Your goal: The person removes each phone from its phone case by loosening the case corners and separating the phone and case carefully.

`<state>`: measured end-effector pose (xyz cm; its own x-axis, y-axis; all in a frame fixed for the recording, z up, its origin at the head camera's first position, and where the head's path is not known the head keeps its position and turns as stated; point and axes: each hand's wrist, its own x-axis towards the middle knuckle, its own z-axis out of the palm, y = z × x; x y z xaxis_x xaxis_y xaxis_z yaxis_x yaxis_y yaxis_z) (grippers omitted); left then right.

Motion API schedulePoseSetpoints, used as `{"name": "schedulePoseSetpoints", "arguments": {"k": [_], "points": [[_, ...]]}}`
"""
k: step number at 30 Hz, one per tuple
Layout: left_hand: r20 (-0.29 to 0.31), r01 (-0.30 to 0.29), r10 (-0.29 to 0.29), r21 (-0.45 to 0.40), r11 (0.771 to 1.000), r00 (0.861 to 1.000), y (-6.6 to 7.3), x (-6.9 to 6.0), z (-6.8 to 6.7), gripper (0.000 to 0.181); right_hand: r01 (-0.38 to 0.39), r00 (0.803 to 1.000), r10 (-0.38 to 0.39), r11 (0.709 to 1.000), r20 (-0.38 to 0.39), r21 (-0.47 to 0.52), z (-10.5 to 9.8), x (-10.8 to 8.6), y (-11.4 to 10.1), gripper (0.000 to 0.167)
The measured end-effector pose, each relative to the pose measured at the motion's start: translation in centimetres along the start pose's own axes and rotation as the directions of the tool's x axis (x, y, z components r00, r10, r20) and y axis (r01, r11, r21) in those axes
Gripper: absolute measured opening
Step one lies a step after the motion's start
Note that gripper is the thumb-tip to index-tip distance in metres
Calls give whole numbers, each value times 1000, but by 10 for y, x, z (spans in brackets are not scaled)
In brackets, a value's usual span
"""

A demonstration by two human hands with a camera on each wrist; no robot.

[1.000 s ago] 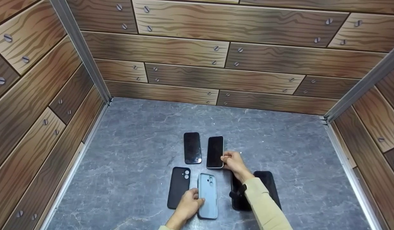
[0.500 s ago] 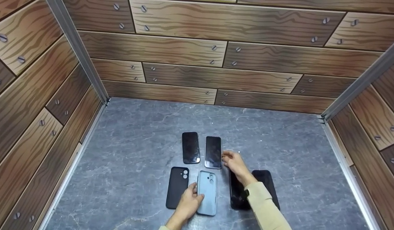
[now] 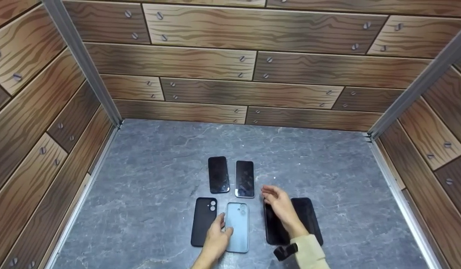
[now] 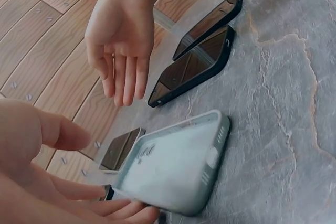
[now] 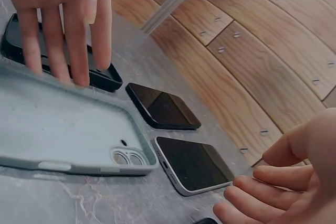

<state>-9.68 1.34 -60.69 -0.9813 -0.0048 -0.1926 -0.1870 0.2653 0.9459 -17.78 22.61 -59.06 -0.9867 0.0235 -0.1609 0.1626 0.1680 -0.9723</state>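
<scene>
A light blue phone case (image 3: 237, 228) lies inner side up, its camera cutout at the far end. My left hand (image 3: 217, 237) is at the case's left edge, fingers extended and thumb apart from them; in the left wrist view its fingertips (image 4: 140, 214) appear to touch the edge. Left of it lies a black phone case (image 3: 203, 224), partly behind that hand. Beyond the cases are a black phone (image 3: 218, 175) and a silver-edged phone (image 3: 245, 179), both screen up. My right hand (image 3: 284, 209) hovers with loosely bent fingers and grips nothing.
Two dark phones, one nearer my right hand (image 3: 274, 226) and one farther right (image 3: 307, 218), lie side by side, partly hidden under that arm. Wood-patterned walls (image 3: 200, 61) with metal corner rails enclose the grey marbled surface (image 3: 159, 168).
My right hand has let go of the silver-edged phone's right edge and drawn back toward me. The phone now lies flat. My left hand stays beside the light blue case.
</scene>
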Motion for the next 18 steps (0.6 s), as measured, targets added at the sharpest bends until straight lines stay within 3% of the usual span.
{"name": "schedulePoseSetpoints", "arguments": {"k": [4,7,13,18], "points": [[-86,32,-31,5,999,996,4,-2,3,56,44,999,-44,999,-28,-18,-7,-12,-1,36],[-111,37,-37,-2,999,993,5,-3,5,55,66,997,-68,997,-37,-40,-11,-21,0,36],[-87,-20,17,-27,999,996,10,-1,9,55,61,994,-72,989,-83,-131,-21,-36,1,36],[-39,-42,39,-74,996,998,16,4,15,54,46,983,-91,963,-160,-266,-34,-44,5,35]]}}
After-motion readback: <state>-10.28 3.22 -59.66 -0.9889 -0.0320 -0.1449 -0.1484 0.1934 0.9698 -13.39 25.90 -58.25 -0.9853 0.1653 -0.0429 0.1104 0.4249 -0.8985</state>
